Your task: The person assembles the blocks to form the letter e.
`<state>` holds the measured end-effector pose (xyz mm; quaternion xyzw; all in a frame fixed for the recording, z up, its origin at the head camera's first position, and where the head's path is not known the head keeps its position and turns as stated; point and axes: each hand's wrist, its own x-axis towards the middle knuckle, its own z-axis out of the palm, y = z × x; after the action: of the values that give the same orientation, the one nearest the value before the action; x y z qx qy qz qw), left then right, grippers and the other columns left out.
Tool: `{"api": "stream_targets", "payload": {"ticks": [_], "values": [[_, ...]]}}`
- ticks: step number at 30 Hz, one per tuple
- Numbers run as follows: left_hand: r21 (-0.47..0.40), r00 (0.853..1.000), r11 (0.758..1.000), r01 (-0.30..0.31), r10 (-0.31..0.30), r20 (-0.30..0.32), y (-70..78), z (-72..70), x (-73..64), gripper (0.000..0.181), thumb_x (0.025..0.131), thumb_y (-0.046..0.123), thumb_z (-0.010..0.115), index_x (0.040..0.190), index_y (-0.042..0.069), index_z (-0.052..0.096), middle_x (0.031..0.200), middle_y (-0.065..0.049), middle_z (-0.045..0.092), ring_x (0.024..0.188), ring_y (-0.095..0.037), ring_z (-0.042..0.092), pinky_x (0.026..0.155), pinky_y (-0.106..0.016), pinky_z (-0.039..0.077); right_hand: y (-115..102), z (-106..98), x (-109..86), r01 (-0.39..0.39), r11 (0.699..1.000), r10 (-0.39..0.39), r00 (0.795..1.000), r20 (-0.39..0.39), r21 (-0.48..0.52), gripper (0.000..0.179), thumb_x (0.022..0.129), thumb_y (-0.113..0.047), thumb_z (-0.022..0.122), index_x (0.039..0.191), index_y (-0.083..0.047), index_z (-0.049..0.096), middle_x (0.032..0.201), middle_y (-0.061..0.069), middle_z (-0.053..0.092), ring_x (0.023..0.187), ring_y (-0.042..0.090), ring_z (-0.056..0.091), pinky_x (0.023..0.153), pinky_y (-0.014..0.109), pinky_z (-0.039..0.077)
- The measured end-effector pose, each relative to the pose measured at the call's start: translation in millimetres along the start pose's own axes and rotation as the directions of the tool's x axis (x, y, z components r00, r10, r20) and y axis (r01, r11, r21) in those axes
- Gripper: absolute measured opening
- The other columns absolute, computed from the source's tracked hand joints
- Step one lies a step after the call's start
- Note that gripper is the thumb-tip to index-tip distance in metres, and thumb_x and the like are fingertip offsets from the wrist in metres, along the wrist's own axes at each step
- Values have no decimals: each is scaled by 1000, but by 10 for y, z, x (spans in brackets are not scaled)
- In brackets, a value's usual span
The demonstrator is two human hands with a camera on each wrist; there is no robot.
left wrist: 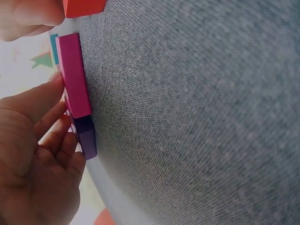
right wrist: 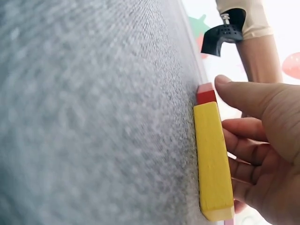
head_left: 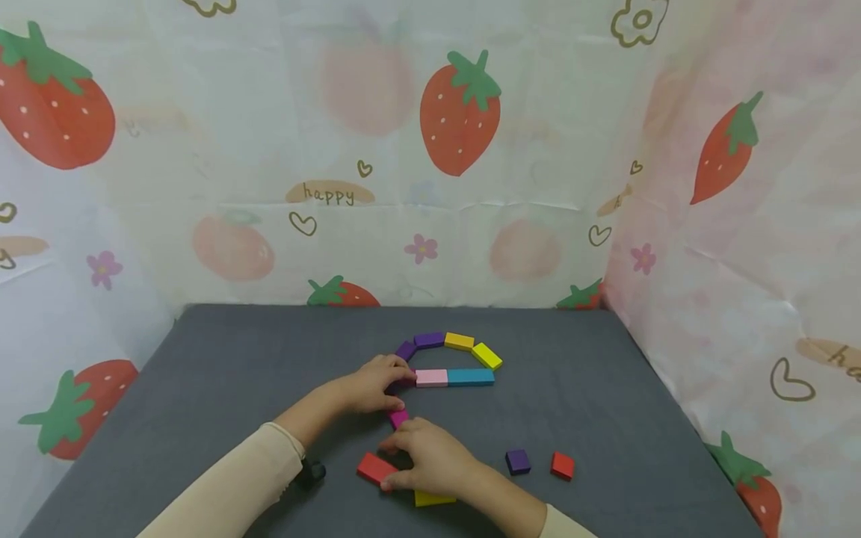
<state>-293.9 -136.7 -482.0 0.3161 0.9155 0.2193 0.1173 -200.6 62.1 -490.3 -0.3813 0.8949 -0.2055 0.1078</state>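
My left hand (head_left: 377, 382) lies at the left side of a block outline, thumb and fingers spread along it. In the left wrist view its thumb touches a magenta block (left wrist: 75, 75), with the other fingers loosely bent beside a dark purple block (left wrist: 86, 136). Nearer the front, my right hand (head_left: 433, 456) reaches over a red block (head_left: 377, 468), its thumb overlapping the block's right end and its fingers just beyond. Partly hidden beneath this hand is a yellow block (head_left: 433, 498). The right wrist view has the thumb apart from the fingers.
The outline continues with purple (head_left: 429, 341), orange-yellow (head_left: 460, 341) and yellow (head_left: 487, 356) blocks, above a row of pink (head_left: 431, 379) and blue (head_left: 471, 377) blocks. Right of my hands lie a small purple block (head_left: 518, 462) and a small red block (head_left: 562, 465) on the grey tabletop (head_left: 646, 426).
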Motion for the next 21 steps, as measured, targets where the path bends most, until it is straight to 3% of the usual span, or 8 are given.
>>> {"api": "stream_targets", "payload": {"ticks": [11,21], "values": [[8,1000,1000,-5,5,-7,-13,13,13,47,96,22,73,141,13,60,142,-12,51,137,-35,41,116,-56,35,-40,45,26,10,1000,-10,1000,2,-27,46,82,-60,78,116,-30,77,97,-22,63,94,-1,49,85,21,48],[-6,1000,1000,7,-7,-7,2,7,6,47,96,21,73,141,11,60,142,-11,51,137,-34,40,115,-56,35,-35,85,42,9,999,-10,1000,-9,-38,34,85,-51,81,112,-31,78,94,-23,62,91,-1,48,85,21,46]]}}
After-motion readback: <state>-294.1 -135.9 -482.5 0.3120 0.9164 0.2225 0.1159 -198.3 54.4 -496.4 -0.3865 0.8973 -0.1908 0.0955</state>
